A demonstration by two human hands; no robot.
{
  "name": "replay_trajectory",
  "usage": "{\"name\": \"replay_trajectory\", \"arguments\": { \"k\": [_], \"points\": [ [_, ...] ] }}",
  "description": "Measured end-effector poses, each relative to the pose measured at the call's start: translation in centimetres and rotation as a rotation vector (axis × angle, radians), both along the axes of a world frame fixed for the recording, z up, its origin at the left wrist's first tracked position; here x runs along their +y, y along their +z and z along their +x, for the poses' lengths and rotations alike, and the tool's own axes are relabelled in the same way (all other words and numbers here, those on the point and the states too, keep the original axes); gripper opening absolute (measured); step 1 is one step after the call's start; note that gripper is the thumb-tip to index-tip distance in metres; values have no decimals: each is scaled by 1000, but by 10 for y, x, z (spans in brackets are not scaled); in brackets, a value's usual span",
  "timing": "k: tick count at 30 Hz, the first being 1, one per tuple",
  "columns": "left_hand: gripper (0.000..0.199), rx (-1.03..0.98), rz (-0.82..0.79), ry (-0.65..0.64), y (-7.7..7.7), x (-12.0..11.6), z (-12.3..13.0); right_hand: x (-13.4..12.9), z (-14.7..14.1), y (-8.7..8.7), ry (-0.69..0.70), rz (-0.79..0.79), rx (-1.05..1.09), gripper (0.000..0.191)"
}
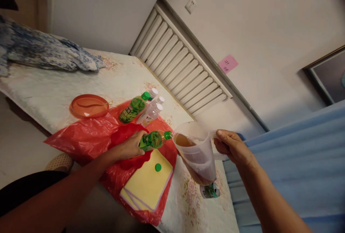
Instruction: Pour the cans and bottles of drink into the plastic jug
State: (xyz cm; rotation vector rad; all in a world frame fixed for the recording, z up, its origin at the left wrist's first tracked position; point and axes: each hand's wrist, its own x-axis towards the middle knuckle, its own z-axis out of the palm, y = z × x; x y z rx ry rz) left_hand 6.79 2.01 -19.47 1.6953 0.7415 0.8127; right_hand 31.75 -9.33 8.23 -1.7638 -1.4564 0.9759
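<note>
Green bottle (153,140) juts from gripping left fingers (137,140) toward the jug (198,158) that right fingers (225,140) hold tilted, likely so mouths meet.

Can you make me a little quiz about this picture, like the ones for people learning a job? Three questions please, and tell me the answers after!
1. Fill the gap: The right hand holds the pitcher by its ____.
2. Pick one: What colour is the cap lying on the yellow cloth?
A) white
B) green
C) red
3. True or false: The bottle in the left hand is tilted, with its neck toward the pitcher.

Key:
1. handle
2. B
3. True
</note>
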Motion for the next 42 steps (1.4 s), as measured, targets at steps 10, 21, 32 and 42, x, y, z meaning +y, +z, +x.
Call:
{"name": "replay_trajectory", "arguments": {
  "k": [10,21,32,42],
  "points": [
    [54,2,-25,6,3,-1,-1,1,-1,1,7,-11,-4,57],
    [51,-2,-25,14,4,-1,-1,2,0,2,0,-18,-30,58],
    [49,4,-30,-2,5,-1,-1,2,1,2,10,-26,-23,57],
    [41,27,-20,8,4,-1,-1,3,-1,4,21,-40,-44,57]
  ]
}}
